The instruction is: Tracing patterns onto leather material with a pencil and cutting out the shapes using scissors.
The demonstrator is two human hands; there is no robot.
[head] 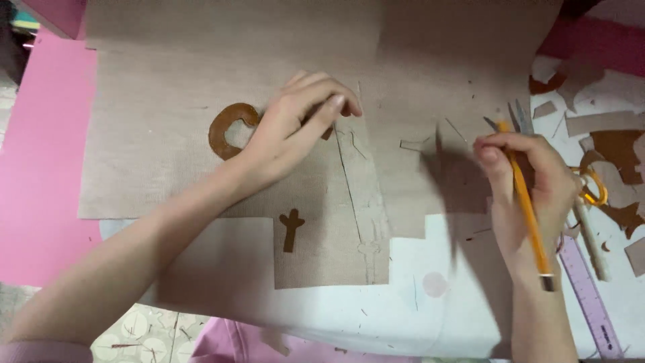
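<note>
Both forearms reach up from the lower edge. Left hand (295,121) lies palm down with fingers bent, pressing a brown curved cutout (227,129) flat on the beige cardboard sheet (154,161); it grasps nothing. Right hand (527,185) is closed around a yellow pencil (527,208), tip pointing up, just beside grey scissors (519,117). A small brown cross-shaped piece (291,230) lies lower on the cardboard. A purple ruler (591,302) lies at the right on the counter (437,316).

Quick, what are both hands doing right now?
Left hand: fingers pressing a curved brown cutout flat on the cardboard sheet; not gripping it.
Right hand: closed around a yellow pencil.
</note>
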